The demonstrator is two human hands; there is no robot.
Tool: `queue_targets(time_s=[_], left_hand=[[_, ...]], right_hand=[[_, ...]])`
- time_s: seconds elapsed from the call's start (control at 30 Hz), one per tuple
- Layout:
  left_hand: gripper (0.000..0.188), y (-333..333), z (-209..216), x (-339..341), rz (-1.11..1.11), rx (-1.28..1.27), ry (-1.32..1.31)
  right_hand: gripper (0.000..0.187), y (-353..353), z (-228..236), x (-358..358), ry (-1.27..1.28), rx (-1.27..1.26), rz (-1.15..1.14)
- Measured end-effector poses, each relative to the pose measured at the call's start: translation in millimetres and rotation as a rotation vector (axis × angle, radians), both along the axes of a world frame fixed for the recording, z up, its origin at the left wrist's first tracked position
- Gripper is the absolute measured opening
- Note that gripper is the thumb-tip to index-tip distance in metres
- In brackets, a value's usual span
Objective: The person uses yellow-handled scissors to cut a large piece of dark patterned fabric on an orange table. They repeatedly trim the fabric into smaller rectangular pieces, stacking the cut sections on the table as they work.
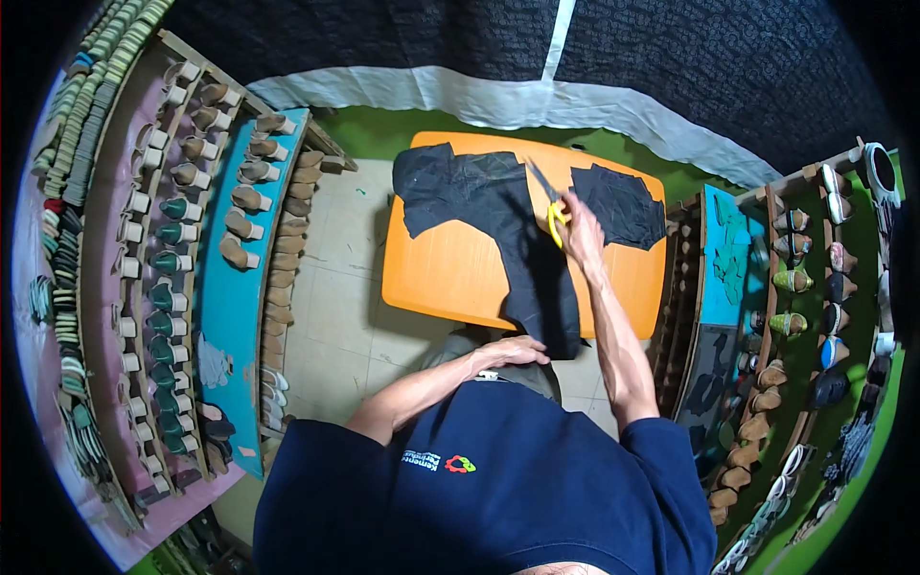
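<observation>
My right hand (582,233) is closed on the yellow handles of a pair of scissors (556,220). Their blades point away from me and to the left, over the large black fabric (470,182); whether they touch it I cannot tell. That fabric has an irregular outline and spreads across the orange table (446,273), with a long strip hanging over the near edge. At the strip's lower left corner, close to my waist, my left hand (513,352) grips the edge, its fingertips partly hidden. A smaller black fabric piece (621,206) lies right of the scissors.
Shelves with rows of shoes (172,326) stand on the left, beside a blue board (230,307). More shoe racks (791,278) line the right, near teal scraps (730,254). A dark patterned curtain (671,77) hangs behind the table. The floor (331,287) is tiled.
</observation>
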State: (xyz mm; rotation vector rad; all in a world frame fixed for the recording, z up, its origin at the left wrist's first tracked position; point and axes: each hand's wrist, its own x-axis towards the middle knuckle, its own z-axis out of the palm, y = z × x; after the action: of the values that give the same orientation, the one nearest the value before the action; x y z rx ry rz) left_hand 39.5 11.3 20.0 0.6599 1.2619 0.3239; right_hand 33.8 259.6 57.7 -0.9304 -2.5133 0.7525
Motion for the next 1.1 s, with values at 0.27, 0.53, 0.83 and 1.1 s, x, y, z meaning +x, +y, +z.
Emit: queue_targets(time_s=[0.27,0.53,0.83,1.1], left_hand=[[0.032,-38.2,-74.8,-85.9,0.547,0.403,0.051],[0.039,-9.7,-75.0,-196.2,0.851,0.663,0.879],[0.056,8.3,-70.7,-201.7,1.466,0.089,-0.228],[0.057,55.5,-80.0,-214.2,1.630,0.200,-0.237]], right_hand=[[0.056,-99.2,-40.8,65.6,-0.047,-0.488,-0.254],[0.069,-170.2,-12.1,31.5,-0.047,-1.255,-0.178],[0.067,-165.5,-44.4,-16.7,-0.037,-1.390,-0.184],[0.068,-149.4,-27.2,-42.2,0.024,-1.458,-0.185]])
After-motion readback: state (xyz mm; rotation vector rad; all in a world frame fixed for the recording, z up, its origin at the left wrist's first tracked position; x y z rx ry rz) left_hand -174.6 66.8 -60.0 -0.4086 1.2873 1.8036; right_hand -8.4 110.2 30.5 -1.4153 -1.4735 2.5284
